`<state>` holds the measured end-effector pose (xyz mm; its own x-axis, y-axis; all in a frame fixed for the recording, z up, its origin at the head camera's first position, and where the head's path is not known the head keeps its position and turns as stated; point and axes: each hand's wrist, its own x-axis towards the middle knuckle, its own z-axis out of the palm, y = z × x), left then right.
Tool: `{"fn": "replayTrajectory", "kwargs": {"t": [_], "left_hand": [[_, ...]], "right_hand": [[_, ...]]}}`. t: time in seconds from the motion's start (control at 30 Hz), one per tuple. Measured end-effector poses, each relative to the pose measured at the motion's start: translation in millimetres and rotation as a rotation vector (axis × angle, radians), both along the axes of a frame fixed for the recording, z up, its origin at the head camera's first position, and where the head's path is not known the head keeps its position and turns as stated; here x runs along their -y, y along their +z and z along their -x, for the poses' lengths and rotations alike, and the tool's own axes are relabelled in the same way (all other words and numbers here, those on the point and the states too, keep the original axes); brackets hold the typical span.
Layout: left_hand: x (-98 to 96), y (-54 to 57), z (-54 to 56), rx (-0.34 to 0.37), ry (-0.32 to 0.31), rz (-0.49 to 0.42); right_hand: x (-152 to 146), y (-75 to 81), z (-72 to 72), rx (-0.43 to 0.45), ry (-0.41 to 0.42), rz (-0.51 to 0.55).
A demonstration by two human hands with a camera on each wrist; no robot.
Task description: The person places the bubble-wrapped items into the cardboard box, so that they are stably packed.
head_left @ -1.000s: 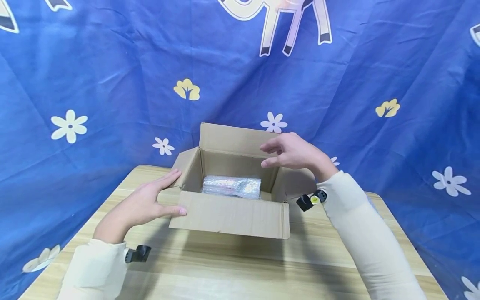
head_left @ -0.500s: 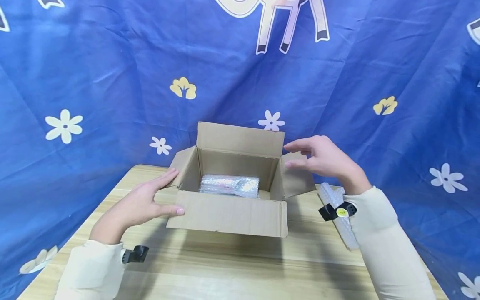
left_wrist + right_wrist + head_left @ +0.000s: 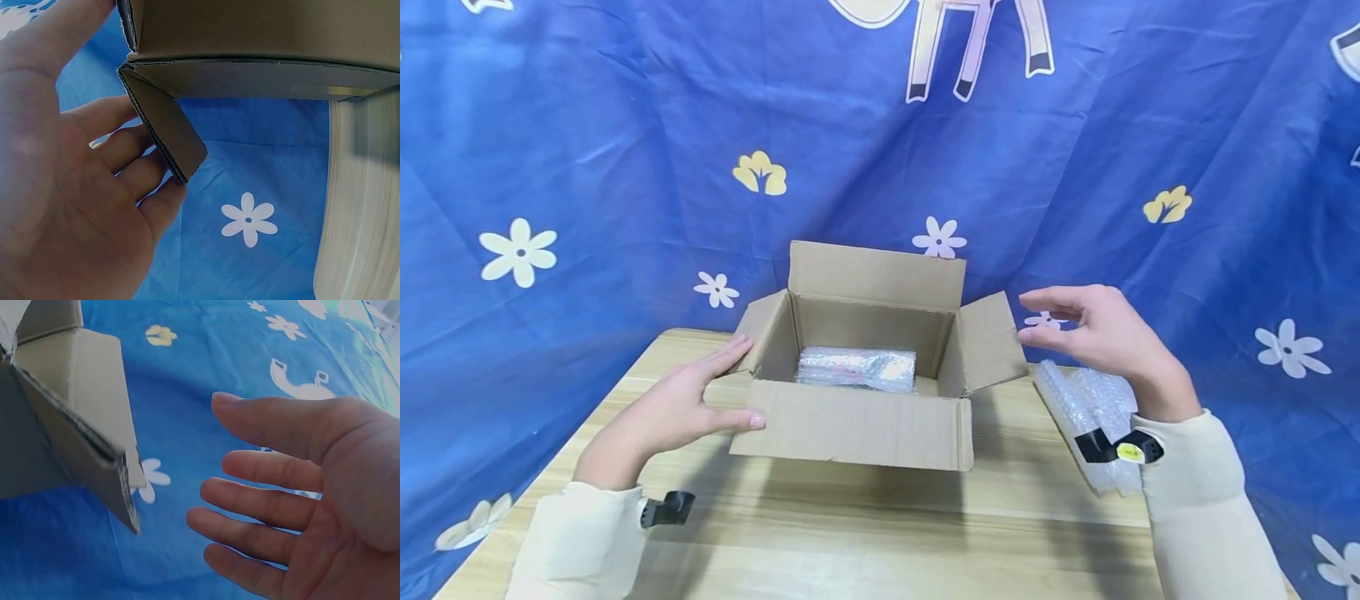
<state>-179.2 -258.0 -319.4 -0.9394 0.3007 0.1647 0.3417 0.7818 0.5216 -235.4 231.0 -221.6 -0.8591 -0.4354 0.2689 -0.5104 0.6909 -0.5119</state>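
Bubble wrap (image 3: 1116,400), lying on the table (image 3: 820,542) just right of the box (image 3: 868,323), is showing more fully in the head view than half a second ago, because the right hand (image 3: 1093,329) is drawing away rightward. The box's right flap (image 3: 992,342) is now showing almost whole. The left hand (image 3: 681,408) is staying where it was, resting its outstretched fingers on the left flap (image 3: 767,321) and its thumb on the front flap (image 3: 853,425). The right hand is holding nothing, its thumb and fingers standing apart in a loose curve. Inside the box, toward its left and middle, a shiny package (image 3: 857,368) in clear bubbled plastic is lying flat, with a faint reddish patch showing through.

In the left wrist view, the left hand's spread fingers are reaching behind a brown flap of the box; their tips are partly hidden, so how firmly they are pressing is hard to tell.

In the right wrist view, the right hand is hanging palm in sight, fingers loosely extended, apart from the box's flaps. Blue cloth (image 3: 169,550) is filling the space behind the box.
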Motion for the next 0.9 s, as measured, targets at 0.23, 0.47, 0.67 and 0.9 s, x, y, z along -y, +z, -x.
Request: {"fn": "replayTrajectory", "kwargs": {"t": [0.23, 0.47, 0.67, 0.9], "left_hand": [[0.9, -1.7, -0.4, -0.005, 0.000, -0.005], [0.8, -2.5, 0.1, -0.003, 0.001, -0.004], [1.1, -2.3, 1.1, -0.004, -0.003, 0.000], [0.5, -2.7, 0.5, -0.007, -0.003, -0.005]], "right_hand": [[-20.7, -15.2, -6.8, 0.012, -0.093, 0.030], [-40.4, -32.0, -12.2, 0.008, -0.154, 0.051], [-52.5, -46.0, -13.2, 0.055, -0.206, 0.062], [-62.1, -64.4, -15.2, 0.086, -0.243, 0.077]]}}
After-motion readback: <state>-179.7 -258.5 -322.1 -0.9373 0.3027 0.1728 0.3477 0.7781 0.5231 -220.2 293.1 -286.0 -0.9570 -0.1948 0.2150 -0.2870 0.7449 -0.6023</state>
